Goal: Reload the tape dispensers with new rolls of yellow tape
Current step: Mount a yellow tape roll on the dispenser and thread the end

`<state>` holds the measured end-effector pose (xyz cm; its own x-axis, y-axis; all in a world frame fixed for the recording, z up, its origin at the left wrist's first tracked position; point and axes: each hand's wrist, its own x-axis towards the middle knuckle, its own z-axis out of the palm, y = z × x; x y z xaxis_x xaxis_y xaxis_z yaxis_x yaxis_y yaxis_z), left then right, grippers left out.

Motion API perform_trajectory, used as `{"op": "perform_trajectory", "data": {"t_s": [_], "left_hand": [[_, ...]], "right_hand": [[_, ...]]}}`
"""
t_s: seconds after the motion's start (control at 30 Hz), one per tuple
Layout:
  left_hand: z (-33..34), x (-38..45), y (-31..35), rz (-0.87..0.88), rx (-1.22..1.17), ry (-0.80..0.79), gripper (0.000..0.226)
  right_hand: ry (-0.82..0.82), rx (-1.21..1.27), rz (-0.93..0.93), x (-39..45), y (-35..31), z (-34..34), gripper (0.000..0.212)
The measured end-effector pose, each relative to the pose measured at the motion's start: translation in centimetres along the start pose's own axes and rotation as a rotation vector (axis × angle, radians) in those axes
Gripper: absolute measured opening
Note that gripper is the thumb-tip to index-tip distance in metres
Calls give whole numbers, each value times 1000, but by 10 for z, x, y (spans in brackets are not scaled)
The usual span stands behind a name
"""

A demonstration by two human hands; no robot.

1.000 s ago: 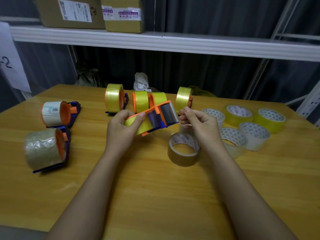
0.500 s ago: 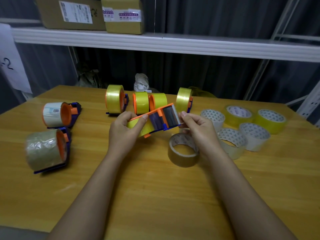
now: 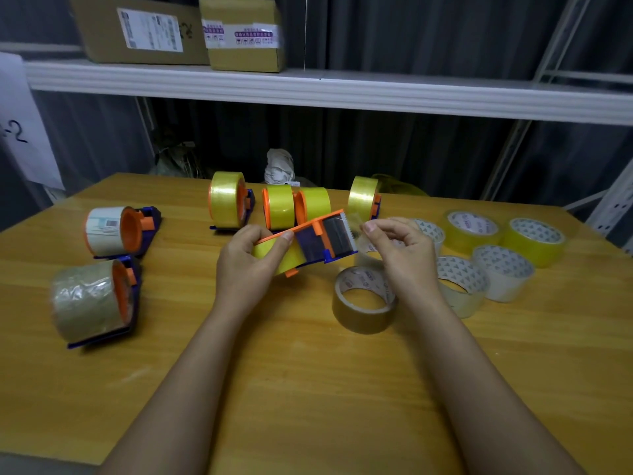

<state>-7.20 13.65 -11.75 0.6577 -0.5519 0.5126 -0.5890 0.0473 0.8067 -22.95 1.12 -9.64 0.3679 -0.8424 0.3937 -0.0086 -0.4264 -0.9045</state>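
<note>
My left hand (image 3: 245, 269) grips an orange and blue tape dispenser (image 3: 320, 240) loaded with a yellow roll (image 3: 274, 257), held above the wooden table (image 3: 308, 389). My right hand (image 3: 402, 255) pinches the clear end of the tape (image 3: 356, 222) just beyond the serrated blade at the dispenser's right end. Three loaded dispensers with yellow rolls (image 3: 227, 200) (image 3: 294, 207) (image 3: 364, 198) stand in a row behind. Loose yellow rolls (image 3: 472, 229) (image 3: 534, 240) lie at the right.
Two dispensers with a white roll (image 3: 116, 231) and a brownish roll (image 3: 92, 299) sit at the left. A brown roll (image 3: 364, 299) lies under my right wrist, with clear rolls (image 3: 460, 284) (image 3: 503, 272) beside it. A white shelf (image 3: 325, 90) carries cardboard boxes (image 3: 243, 32).
The dispenser has shifted slightly and tilted flatter in my left hand. My right hand moved a little right, drawing the tape end past the blade.
</note>
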Motion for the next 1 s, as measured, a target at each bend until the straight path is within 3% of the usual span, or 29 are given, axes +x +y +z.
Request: {"op": "perform_trajectory", "data": {"t_s": [0.8,1.0], "left_hand": [[0,-4,8,-76,-142,-8,32],[0,-6,13,-97,-198,0,31]], "right_hand": [[-194,429,280,-4,-5,2,10],[-221,407,281,-7,-9,3,9]]}}
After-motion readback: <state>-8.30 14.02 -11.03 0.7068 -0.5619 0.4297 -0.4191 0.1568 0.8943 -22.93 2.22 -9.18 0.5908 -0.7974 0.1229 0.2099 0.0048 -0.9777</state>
